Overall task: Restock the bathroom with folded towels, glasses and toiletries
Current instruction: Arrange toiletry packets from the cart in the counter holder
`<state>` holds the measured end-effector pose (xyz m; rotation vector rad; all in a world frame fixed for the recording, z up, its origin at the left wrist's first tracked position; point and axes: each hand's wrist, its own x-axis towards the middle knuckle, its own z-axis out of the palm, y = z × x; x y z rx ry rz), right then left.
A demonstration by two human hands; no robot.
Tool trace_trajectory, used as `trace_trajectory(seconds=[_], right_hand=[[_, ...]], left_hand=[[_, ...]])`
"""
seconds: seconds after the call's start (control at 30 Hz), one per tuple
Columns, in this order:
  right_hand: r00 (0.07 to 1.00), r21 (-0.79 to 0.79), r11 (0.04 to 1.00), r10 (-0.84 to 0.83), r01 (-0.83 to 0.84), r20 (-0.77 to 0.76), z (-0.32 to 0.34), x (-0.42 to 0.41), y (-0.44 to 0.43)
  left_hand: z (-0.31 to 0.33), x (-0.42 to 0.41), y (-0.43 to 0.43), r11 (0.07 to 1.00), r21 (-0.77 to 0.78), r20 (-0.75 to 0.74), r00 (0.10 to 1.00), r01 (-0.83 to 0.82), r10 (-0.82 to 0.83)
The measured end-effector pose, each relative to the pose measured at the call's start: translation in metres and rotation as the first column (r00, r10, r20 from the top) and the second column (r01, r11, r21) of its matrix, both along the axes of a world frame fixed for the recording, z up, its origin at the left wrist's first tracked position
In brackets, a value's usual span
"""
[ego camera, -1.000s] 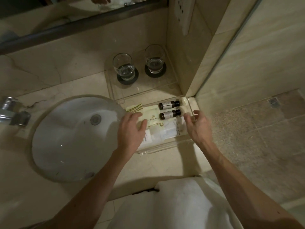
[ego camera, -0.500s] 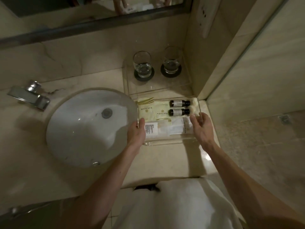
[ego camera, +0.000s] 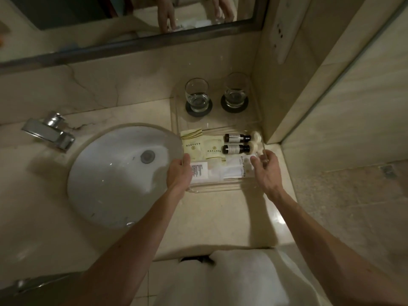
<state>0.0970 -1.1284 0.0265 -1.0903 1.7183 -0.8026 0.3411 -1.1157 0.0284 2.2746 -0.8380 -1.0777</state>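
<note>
Not much changed: your left hand (ego camera: 179, 173) and right hand (ego camera: 266, 172) still grip the tray (ego camera: 220, 187) by both ends, bottles (ego camera: 234, 148) lying put inside.

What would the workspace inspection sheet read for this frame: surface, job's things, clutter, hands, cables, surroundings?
Surface: pale marble counter, dimly lit, with an inset white basin.
Job's things: clear toiletry tray holding two dark bottles, sachets and white packets; two glasses upright on dark coasters behind it; white towel at the frame's bottom edge.
Clutter: nothing seen.
Hands: left hand grips the tray's left edge; right hand pinches its right edge.
Cables: nothing seen.
Surroundings: chrome tap, mirror, wall socket, speckled floor.
</note>
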Motion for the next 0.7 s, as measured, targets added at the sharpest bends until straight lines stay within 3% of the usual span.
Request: trace_trajectory(seconds=[0.37, 0.7], right_hand=[[0.999, -0.098, 0.995, -0.001, -0.002, -0.032, -0.004, -0.005, 0.007], [1.000, -0.094, 0.996, -0.008, 0.005, -0.030, -0.010, -0.006, 0.002]], left_hand=[[0.003, 0.012, -0.028, 0.960, 0.173, 0.137, 0.960, 0.219, -0.243], [-0.001, 0.014, -0.033, 0.960, 0.140, 0.180, 0.947, 0.241, -0.264]])
